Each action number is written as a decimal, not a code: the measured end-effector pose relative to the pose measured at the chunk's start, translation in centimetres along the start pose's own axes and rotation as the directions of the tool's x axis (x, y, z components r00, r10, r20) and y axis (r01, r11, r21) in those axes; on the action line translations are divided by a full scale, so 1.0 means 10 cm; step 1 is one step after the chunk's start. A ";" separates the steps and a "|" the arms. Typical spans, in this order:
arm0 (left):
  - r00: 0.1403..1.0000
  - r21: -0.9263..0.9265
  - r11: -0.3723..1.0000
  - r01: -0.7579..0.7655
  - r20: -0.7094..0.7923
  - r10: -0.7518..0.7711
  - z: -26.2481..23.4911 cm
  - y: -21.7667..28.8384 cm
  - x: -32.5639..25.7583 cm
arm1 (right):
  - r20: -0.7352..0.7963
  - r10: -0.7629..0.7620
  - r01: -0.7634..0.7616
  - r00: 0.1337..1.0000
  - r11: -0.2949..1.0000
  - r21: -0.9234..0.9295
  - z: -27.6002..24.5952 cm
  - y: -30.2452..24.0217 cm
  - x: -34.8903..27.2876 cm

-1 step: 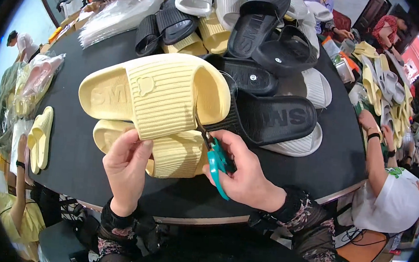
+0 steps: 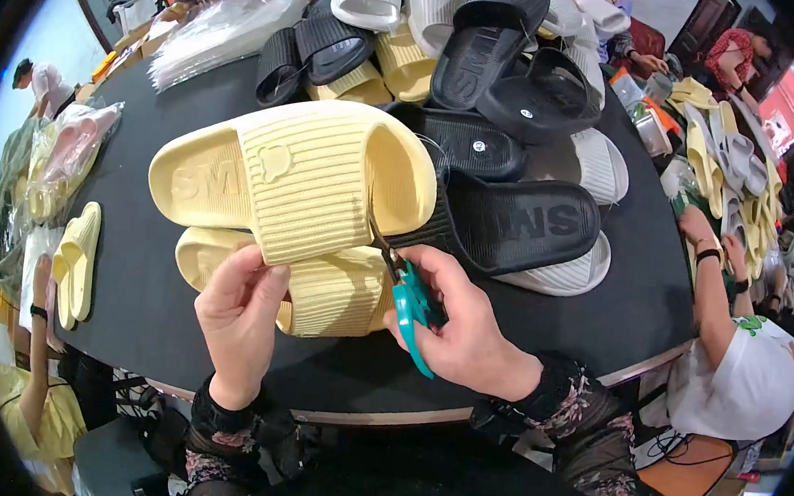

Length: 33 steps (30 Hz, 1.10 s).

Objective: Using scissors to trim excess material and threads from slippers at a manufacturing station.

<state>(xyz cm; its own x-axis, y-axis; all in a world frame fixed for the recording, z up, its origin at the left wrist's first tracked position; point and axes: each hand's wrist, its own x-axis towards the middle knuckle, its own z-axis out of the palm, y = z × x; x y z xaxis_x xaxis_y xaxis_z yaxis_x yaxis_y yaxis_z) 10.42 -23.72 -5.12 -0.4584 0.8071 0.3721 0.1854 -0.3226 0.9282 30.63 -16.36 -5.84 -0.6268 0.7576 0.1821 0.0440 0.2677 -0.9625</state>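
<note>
- The left hand (image 2: 241, 315) comes up from the six o'clock edge on a dark flowered sleeve, back of the hand to the camera, fingers pointing toward twelve o'clock.
- Its fingers (image 2: 269, 280) and thumb are closed in a pinch on the lower edge of the ribbed strap of the upper yellow slide (image 2: 290, 179), so the slide sits just above the fingertips and is held up off the black table (image 2: 151, 294).
- That upper yellow slide has its long axis running from about nine o'clock to three o'clock, slightly tilted; the heel end with raised lettering points toward nine o'clock, the open toe end toward three o'clock, and the top faces the camera.
- A second yellow slide (image 2: 319, 289) lies directly under it, toward six o'clock, on much the same left-to-right axis, partly covered by the left hand.
- The right hand (image 2: 461, 323) enters from about five o'clock, wrist bent inward, knuckles toward one o'clock.
- Its fingers are curled shut around the teal scissors (image 2: 414, 307), whose handle runs down toward six o'clock while the dark blades reach up toward eleven o'clock and meet the right edge of the upper yellow slide's strap.
- Whether the blades are parted cannot be told.
- At two o'clock from the right hand lies a black slide (image 2: 520, 225), resting on a white one, with a pile of black, white and yellow slides (image 2: 486, 59) beyond it toward twelve o'clock.
- At the three o'clock rim another person in a white shirt (image 2: 741, 378) leans an arm on the table.
</note>
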 end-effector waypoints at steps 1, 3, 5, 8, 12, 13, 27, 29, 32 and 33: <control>1.000 0.015 1.000 0.002 -0.001 -0.002 -0.01 0.00 -0.01 | 0.000 0.003 -0.003 1.000 1.000 0.004 0.01 0.01 0.01; 0.999 0.046 0.998 -0.033 -0.006 0.033 -0.01 -0.03 -0.02 | -0.002 0.007 -0.007 1.000 1.000 0.011 0.02 0.00 0.01; 0.998 0.071 0.995 -0.068 -0.006 0.069 -0.01 -0.06 -0.03 | 0.014 0.056 -0.057 0.998 0.997 0.058 0.01 -0.05 0.02; 0.996 0.084 0.993 -0.084 0.014 0.083 -0.01 -0.06 -0.03 | -0.018 -0.022 0.022 1.000 1.000 0.003 0.00 0.00 0.02; 0.993 0.188 0.975 -0.118 0.026 0.115 -0.01 -0.05 -0.03 | -0.019 0.025 -0.024 0.999 0.998 0.063 -0.04 -0.06 0.02; 0.989 0.242 0.959 -0.148 0.039 0.143 -0.01 -0.05 -0.03 | -0.036 -0.003 0.005 0.999 0.999 0.051 -0.04 -0.05 0.02; 0.978 0.311 0.927 -0.210 0.054 0.203 0.00 -0.04 -0.02 | -0.049 -0.125 0.124 0.991 0.992 -0.017 -0.07 -0.02 0.04; 0.976 0.309 0.926 -0.219 0.057 0.212 0.00 -0.04 -0.01 | -0.069 -0.070 0.070 0.995 0.998 0.004 -0.08 -0.03 0.03; 0.975 0.350 0.910 -0.222 0.088 0.204 0.02 -0.06 0.02 | -0.084 0.004 0.006 0.996 0.993 0.116 -0.10 -0.04 0.03; 0.985 0.296 0.939 -0.174 0.048 0.168 0.02 -0.08 0.02 | -0.089 -0.015 0.031 0.996 0.984 0.174 -0.10 -0.03 0.04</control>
<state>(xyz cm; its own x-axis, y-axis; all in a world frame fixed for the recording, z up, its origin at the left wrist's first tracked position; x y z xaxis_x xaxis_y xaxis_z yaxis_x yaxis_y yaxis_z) 10.39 -23.21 -5.85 -0.3785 0.7645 0.5218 0.5110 -0.2975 0.8065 31.13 -15.54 -5.30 -0.5557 0.8034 0.2140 -0.1115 0.1831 -0.9768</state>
